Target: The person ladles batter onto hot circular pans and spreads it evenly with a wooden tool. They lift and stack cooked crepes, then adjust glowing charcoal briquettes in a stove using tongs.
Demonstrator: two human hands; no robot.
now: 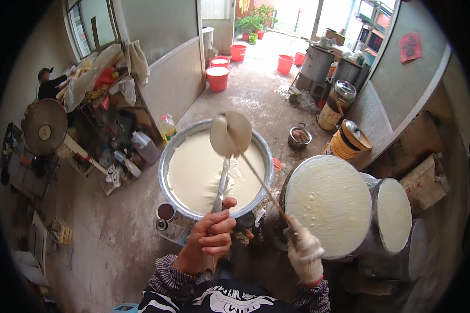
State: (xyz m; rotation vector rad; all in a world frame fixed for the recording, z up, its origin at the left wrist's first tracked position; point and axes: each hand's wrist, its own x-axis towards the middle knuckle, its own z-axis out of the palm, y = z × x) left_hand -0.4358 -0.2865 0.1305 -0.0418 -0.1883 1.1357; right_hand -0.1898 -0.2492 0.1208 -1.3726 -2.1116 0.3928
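My bare left hand is closed on a flat metal handle rising toward a round, batter-coated ladle head over a large metal basin of cream batter. My right hand, in a white knit glove, grips a thin rod that also reaches up to the ladle head; I cannot make out which shaft carries it. Right of the basin are a round pan coated with pale, bubbly batter and a smaller coated round pan behind it.
A co-worker stands far left near bags and a round metal disc. Bottles and a red-brown can sit left of the basin. A pot, drums and a yellow bucket line the right; red buckets stand toward the doorway.
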